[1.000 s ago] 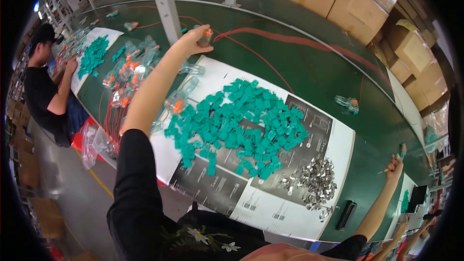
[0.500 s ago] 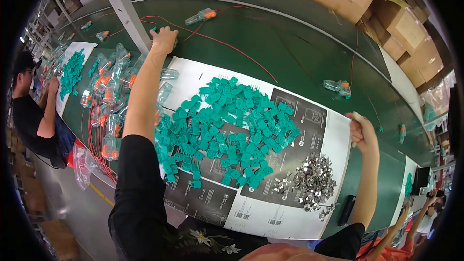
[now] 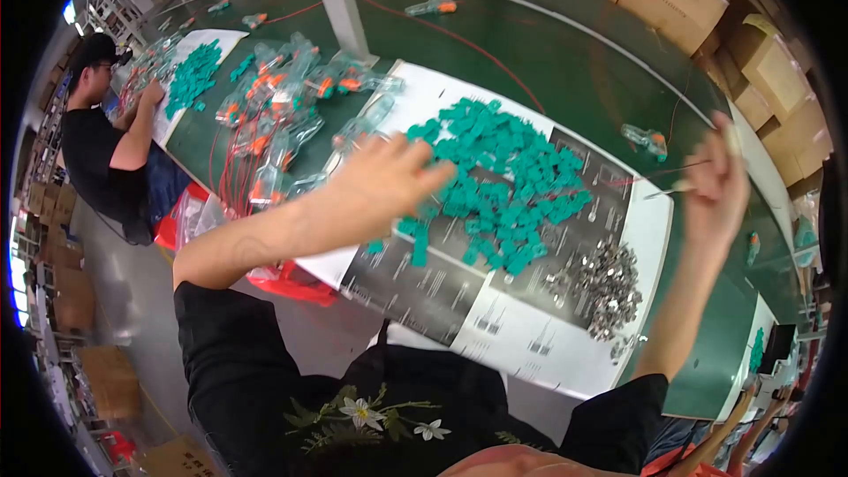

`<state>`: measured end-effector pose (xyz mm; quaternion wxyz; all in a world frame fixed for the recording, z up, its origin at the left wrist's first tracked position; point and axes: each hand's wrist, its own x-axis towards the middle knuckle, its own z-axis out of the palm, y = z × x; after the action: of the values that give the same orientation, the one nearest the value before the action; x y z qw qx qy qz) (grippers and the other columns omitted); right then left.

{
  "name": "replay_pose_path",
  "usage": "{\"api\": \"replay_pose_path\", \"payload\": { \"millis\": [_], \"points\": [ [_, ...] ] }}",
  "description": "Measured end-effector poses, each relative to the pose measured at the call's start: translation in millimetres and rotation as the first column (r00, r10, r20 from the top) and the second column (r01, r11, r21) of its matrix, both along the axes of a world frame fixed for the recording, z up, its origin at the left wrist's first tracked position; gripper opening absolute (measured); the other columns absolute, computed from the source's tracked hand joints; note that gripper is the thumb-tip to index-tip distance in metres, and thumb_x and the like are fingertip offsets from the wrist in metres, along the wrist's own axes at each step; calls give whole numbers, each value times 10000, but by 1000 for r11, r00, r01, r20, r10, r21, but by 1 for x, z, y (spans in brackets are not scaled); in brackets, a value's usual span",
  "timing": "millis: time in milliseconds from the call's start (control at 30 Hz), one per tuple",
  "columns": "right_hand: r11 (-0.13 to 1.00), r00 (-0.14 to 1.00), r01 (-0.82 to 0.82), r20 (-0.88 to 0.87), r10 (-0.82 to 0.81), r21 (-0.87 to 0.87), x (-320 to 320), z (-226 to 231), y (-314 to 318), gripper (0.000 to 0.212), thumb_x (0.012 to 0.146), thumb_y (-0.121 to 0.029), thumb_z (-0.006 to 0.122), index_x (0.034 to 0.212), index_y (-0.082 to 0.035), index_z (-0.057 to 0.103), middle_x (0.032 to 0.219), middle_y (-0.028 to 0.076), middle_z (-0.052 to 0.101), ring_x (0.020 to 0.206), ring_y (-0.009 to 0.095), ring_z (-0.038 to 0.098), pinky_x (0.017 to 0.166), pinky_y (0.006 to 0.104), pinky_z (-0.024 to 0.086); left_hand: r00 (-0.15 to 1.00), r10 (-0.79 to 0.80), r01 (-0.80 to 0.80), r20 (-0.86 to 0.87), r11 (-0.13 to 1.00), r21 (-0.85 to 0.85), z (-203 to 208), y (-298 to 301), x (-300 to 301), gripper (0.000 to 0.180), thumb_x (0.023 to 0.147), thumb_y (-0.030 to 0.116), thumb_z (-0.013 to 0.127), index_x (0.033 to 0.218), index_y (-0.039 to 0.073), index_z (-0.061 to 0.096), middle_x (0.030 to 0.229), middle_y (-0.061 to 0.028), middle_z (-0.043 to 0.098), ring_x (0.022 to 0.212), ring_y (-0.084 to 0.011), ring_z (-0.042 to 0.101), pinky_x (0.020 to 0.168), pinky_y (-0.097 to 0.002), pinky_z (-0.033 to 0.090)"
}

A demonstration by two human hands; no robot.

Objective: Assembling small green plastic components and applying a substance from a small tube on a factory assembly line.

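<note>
My left hand [image 3: 389, 181] reaches over the left side of a pile of teal plastic pieces [image 3: 508, 159]. Its fingers are stretched out and somewhat blurred, and I see nothing held in them. At the right edge of the sheet, my right hand [image 3: 720, 181] is raised with bent fingers and pale coverings on some fingertips. A thin red wire [image 3: 627, 182] runs from near the pile to those fingers, which seem closed on it; blur hides the exact grip. Small shiny metal pieces [image 3: 609, 291] lie heaped on the sheet, below and left of my right hand.
A printed white-and-black sheet [image 3: 512, 318] covers part of the green table [image 3: 707, 344]. Clear-bodied devices with orange parts and red wires [image 3: 283, 115] crowd the left; another device [image 3: 645, 140] lies far right. A grey post [image 3: 336, 0] rises behind. A co-worker [image 3: 106, 141] works at left.
My left hand has come back from beside the post to above the teal pile. My right hand has risen, and a wire now shows at it. The view has shifted.
</note>
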<state>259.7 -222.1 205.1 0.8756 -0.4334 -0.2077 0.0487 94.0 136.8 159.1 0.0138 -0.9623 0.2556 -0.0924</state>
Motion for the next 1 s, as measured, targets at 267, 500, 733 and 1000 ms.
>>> {"api": "replay_pose_path", "payload": {
  "millis": [267,500,733,1000],
  "points": [
    [991,979,54,189,-77,125,-116,8,-90,129,1029,-132,428,1071,-14,459,779,19,344,579,77,270,450,176,273,990,71,-102,120,956,276,-42,157,14,549,756,41,624,1282,175,539,1265,-22,538,1103,-264,510,901,-411,472],
    [987,967,-158,206,150,21,-249,-45,14,189,1008,-195,447,922,-34,398,703,137,523,502,192,523,428,280,478,978,186,-206,-89,906,-370,-28,88,-37,491,791,-18,634,1262,110,590,1296,-112,576,1163,-331,553,973,-400,457],
    [889,936,-352,-124,330,-294,-270,-42,65,192,988,-187,477,946,-1,489,689,229,618,482,250,607,416,299,509,541,-632,1,-555,661,-750,3,-57,-149,295,981,242,505,1072,-26,589,929,-198,653,913,-351,632,793,-427,491],
    [910,978,-35,-203,-54,-413,-241,-115,27,180,988,-133,486,1051,26,542,800,189,668,543,192,642,472,288,530,564,-147,64,-813,989,-134,-152,-9,-186,319,962,267,510,867,-2,654,778,-238,652,826,-412,628,671,-484,483]
  ]
}}
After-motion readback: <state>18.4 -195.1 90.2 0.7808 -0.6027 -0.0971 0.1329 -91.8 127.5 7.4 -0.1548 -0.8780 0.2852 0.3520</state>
